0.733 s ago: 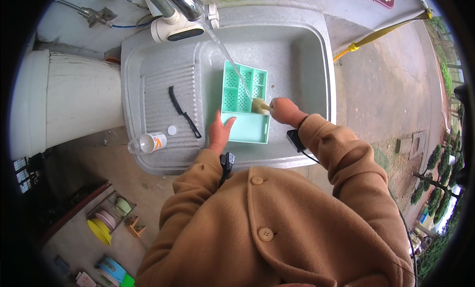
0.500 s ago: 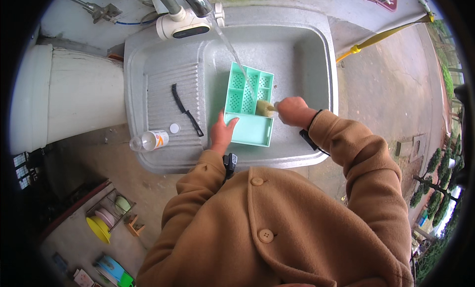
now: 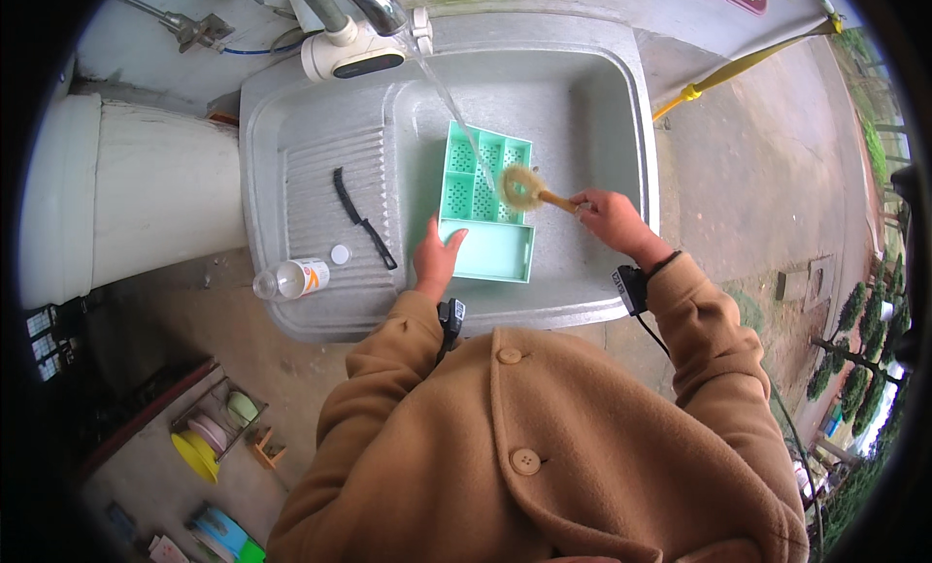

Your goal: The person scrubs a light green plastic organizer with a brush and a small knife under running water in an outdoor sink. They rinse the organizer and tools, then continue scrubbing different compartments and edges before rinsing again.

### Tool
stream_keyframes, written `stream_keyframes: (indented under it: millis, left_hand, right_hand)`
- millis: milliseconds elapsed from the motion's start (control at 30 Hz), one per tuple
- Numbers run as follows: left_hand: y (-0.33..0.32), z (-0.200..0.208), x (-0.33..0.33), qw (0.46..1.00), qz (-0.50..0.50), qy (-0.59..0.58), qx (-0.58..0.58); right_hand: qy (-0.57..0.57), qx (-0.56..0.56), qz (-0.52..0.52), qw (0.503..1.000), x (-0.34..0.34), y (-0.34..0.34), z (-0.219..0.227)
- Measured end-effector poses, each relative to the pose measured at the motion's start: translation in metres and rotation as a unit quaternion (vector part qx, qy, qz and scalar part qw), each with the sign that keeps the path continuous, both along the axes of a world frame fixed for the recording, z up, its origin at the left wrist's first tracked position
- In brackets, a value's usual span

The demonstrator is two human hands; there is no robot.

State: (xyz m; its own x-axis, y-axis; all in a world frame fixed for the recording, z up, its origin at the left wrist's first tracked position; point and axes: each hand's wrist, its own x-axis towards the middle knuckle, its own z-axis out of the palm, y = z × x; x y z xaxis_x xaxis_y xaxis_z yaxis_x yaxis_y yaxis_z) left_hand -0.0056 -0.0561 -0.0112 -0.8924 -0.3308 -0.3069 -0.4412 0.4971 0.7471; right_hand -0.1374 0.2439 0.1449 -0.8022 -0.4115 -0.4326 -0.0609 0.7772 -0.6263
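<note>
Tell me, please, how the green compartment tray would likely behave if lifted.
The green tray is probably stiff, given its straight, squared walls. It is likely light for its size, having several perforated compartments. Running water falling into it may make it slippery.

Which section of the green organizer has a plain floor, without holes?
The wide section nearest the person's body, with the left hand at its left edge; the smaller compartments beyond it show perforated floors.
</note>
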Motion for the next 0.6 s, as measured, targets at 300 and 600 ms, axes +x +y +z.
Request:
stream_keyframes:
  millis: [300,600]
  left_hand:
    - [0.007,-0.006,0.004,0.999,-0.026,-0.004,-0.018]
    - [0.026,-0.005,0.008,0.999,0.005,0.020,-0.034]
  right_hand:
    - [0.192,0.121,0.141,0.964,-0.007,-0.090,-0.006]
    - [0.050,0.070,0.070,0.994,-0.037,-0.149,-0.056]
